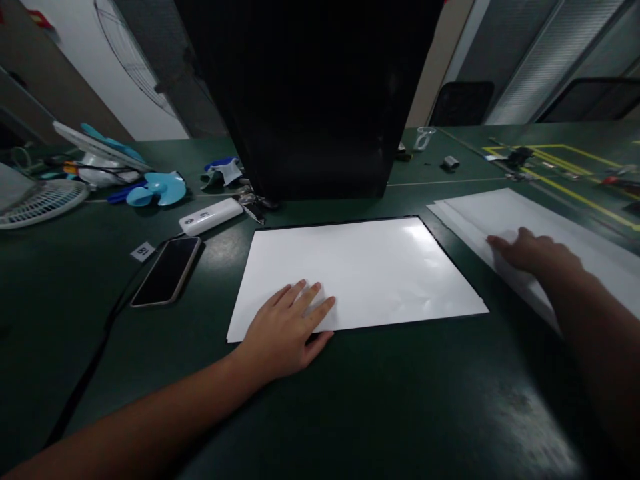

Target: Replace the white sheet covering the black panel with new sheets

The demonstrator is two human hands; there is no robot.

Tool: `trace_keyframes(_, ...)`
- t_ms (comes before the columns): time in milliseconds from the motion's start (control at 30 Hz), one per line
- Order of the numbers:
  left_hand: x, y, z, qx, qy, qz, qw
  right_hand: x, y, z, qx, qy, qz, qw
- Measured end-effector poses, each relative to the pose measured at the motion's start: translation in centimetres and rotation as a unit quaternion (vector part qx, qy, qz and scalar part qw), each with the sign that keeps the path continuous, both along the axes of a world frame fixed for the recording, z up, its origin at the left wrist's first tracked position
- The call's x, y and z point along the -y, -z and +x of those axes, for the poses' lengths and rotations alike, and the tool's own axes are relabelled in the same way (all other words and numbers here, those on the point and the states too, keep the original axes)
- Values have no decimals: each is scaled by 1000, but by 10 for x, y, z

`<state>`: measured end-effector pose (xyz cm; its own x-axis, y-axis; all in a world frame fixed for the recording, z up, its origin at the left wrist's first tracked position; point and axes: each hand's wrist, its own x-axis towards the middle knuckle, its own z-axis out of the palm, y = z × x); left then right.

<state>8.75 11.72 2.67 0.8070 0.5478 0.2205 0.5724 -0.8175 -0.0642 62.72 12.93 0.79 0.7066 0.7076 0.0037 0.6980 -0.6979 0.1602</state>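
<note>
A white sheet (370, 273) with a thin dark border lies flat on the dark green table. My left hand (287, 327) rests palm down on its near left part, fingers spread. Off to the right, white paper sheets (505, 210) overlap in a loose pile. On top of them is my right hand (545, 257), its thumb pointing left, apart from the other fingers, which look partly bent and slightly blurred. No gripped thing shows in either hand.
A large black panel (320, 100) stands upright behind the white sheet. To the left lie a phone (167, 270), a white handheld device (211, 216), blue fan blades (157, 189) and a white fan grille (45, 202). Yellow tape lines (585, 193) mark the table's far right.
</note>
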Motion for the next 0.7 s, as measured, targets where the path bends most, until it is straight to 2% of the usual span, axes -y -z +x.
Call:
trace_keyframes(200, 4, -1, 1, 1, -6, 15, 1000, -4, -26, -30, -22, -5, -1, 1000)
trace_keyframes(300, 5, -1, 1, 37, 34, 57, 997, 0, -48, -58, 9, -17, 13, 1000)
trace_keyframes(400, 6, 0, 2, 76, 92, 112, 987, 12, -73, -108, 46, -79, 28, 995)
trace_keyframes(500, 7, -4, 2, 114, 148, 163, 969, 34, -82, -174, 72, -206, 28, 975)
trace_keyframes(533, 8, -7, 1, 127, 174, 178, 960, 42, -80, -195, 65, -268, 32, 961)
trace_keyframes(567, 9, -9, 1, 134, 204, 193, 950, 50, -75, -215, 58, -350, 47, 934)
trace_keyframes(633, 12, -15, -1, 127, 266, 224, 929, 64, -59, -247, 54, -517, 104, 848)
trace_keyframes(700, 16, -18, -1, 108, 291, 250, 917, 72, -41, -268, 47, -633, 157, 757)
